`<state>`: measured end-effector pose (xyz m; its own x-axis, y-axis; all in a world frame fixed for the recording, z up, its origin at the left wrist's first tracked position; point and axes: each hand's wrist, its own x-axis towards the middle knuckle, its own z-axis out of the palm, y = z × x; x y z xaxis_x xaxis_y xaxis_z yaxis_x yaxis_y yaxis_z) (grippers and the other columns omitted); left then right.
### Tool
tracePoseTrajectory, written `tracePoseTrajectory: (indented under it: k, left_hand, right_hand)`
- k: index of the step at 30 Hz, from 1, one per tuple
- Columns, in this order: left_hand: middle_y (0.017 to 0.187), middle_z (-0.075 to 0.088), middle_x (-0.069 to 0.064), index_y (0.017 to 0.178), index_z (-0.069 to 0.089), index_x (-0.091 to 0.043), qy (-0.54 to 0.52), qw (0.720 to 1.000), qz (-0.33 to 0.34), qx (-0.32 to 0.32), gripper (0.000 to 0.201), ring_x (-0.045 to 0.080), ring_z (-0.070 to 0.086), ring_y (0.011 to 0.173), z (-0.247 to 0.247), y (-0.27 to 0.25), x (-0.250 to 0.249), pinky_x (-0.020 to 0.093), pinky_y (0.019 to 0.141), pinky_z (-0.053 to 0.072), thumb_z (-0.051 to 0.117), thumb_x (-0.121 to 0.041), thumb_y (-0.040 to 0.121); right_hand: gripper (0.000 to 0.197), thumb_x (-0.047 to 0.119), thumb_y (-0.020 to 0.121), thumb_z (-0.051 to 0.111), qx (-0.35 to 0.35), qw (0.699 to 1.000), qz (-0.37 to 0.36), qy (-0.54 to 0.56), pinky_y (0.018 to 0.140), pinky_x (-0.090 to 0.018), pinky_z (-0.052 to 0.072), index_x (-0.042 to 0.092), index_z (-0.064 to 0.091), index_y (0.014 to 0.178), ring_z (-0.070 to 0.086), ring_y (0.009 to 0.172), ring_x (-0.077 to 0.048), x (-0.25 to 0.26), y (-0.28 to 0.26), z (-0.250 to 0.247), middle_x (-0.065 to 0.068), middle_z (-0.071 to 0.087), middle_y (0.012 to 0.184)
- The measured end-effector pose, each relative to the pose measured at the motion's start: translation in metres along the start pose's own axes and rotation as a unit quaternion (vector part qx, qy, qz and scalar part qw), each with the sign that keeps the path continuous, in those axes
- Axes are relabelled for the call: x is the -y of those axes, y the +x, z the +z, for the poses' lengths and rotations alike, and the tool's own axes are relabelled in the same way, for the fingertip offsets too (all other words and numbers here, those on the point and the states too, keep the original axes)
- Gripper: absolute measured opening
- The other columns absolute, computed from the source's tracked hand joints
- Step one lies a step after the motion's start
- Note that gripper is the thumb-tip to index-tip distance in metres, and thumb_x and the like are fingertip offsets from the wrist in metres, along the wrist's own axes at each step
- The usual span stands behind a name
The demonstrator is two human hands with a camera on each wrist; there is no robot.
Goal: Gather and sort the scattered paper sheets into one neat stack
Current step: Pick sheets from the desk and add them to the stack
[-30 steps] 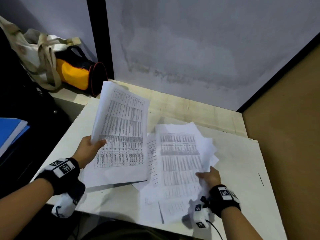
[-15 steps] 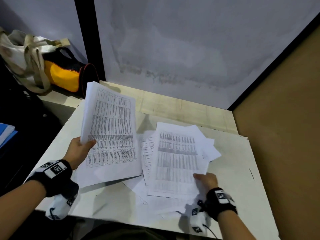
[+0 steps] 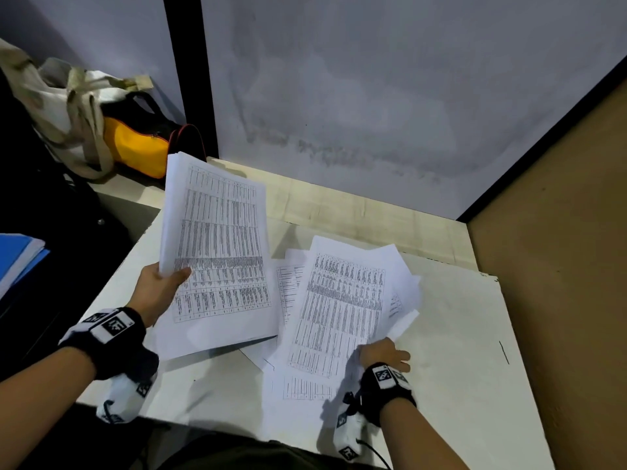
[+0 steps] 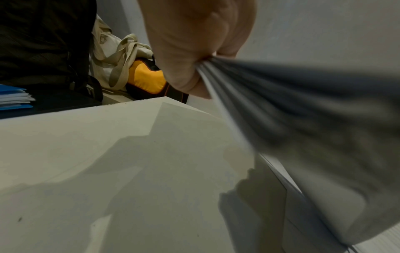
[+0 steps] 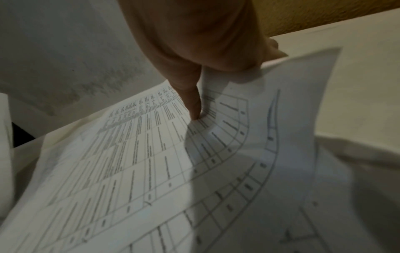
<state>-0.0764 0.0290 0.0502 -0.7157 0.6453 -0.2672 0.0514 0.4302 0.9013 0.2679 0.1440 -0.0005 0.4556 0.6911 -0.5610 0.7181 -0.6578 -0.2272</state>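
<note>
My left hand (image 3: 159,290) grips a gathered stack of printed sheets (image 3: 217,252) by its left edge, tilted up off the white table (image 3: 458,334). The left wrist view shows the stack's fanned edges (image 4: 281,111) pinched between thumb and fingers (image 4: 186,75). My right hand (image 3: 381,354) pinches the lower right corner of a printed table sheet (image 3: 339,310) and lifts it off the loose pile (image 3: 400,276). In the right wrist view my thumb (image 5: 190,95) presses on that curling sheet (image 5: 151,162). More loose sheets (image 3: 288,293) lie underneath, partly hidden.
A yellow and black bag (image 3: 139,144) and a cream tote bag (image 3: 68,106) sit at the back left. A blue folder with papers (image 3: 17,256) lies at the left. A grey wall (image 3: 373,96) stands behind and a brown partition (image 3: 559,266) at the right.
My right hand has lifted the top printed sheet's near corner off the pile. The left hand still holds its stack, tilted about the same.
</note>
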Motion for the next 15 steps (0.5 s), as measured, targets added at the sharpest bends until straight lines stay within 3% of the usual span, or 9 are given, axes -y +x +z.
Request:
tracePoseTrajectory:
  k: [3, 7, 9, 12, 15]
  left_hand:
    - [0.097, 0.059, 0.016, 0.110, 0.057, 0.006, -0.008, 1.000, 0.001, 0.003, 0.025, 0.028, 0.055, 0.085, 0.000, -0.001, 0.000, 0.036, 0.078, 0.043, 0.055, -0.010, 0.091]
    - [0.092, 0.058, 0.015, 0.109, 0.057, 0.007, -0.006, 1.000, -0.003, -0.001, 0.025, 0.027, 0.053, 0.079, 0.000, -0.002, -0.001, 0.032, 0.074, 0.041, 0.055, -0.010, 0.090]
    - [0.089, 0.058, 0.015, 0.108, 0.057, 0.007, -0.006, 1.000, -0.001, 0.002, 0.024, 0.026, 0.052, 0.074, 0.000, -0.002, -0.002, 0.029, 0.071, 0.041, 0.055, -0.010, 0.090]
    - [0.092, 0.058, 0.014, 0.108, 0.057, 0.006, -0.010, 1.000, 0.002, 0.001, 0.023, 0.025, 0.053, 0.075, 0.000, -0.004, -0.004, 0.030, 0.071, 0.041, 0.055, -0.009, 0.091]
    - [0.097, 0.059, 0.014, 0.111, 0.057, 0.005, -0.018, 1.000, 0.002, 0.000, 0.024, 0.026, 0.055, 0.081, -0.001, -0.007, -0.005, 0.034, 0.075, 0.042, 0.054, -0.008, 0.091]
  right_hand:
    - [0.037, 0.013, 0.086, 0.058, 0.025, 1.000, 0.003, 0.014, 0.098, -0.039, 0.041, 0.000, 0.048, 0.120, 0.044, 0.114, -0.040, 0.005, 0.000, 0.000, -0.023, 0.032, 0.132]
    - [0.046, 0.010, 0.092, 0.047, 0.016, 0.999, -0.031, 0.012, 0.104, -0.039, 0.036, -0.002, 0.033, 0.134, 0.043, 0.123, -0.037, 0.005, 0.000, 0.010, -0.023, 0.041, 0.136]
    - [0.049, 0.015, 0.089, 0.053, 0.004, 1.000, -0.023, 0.009, 0.102, -0.041, 0.036, 0.001, 0.035, 0.131, 0.040, 0.123, -0.037, 0.003, -0.006, 0.013, -0.022, 0.043, 0.134]
    - [0.060, 0.032, 0.082, 0.064, 0.017, 0.999, -0.022, -0.031, 0.096, -0.043, 0.037, 0.007, 0.035, 0.128, 0.031, 0.123, -0.037, 0.005, -0.019, 0.011, -0.021, 0.032, 0.134]
    - [0.068, 0.030, 0.082, 0.068, 0.025, 0.999, -0.024, -0.011, 0.096, -0.044, 0.039, 0.006, 0.030, 0.134, 0.033, 0.123, -0.040, 0.010, -0.022, 0.011, -0.024, 0.025, 0.136]
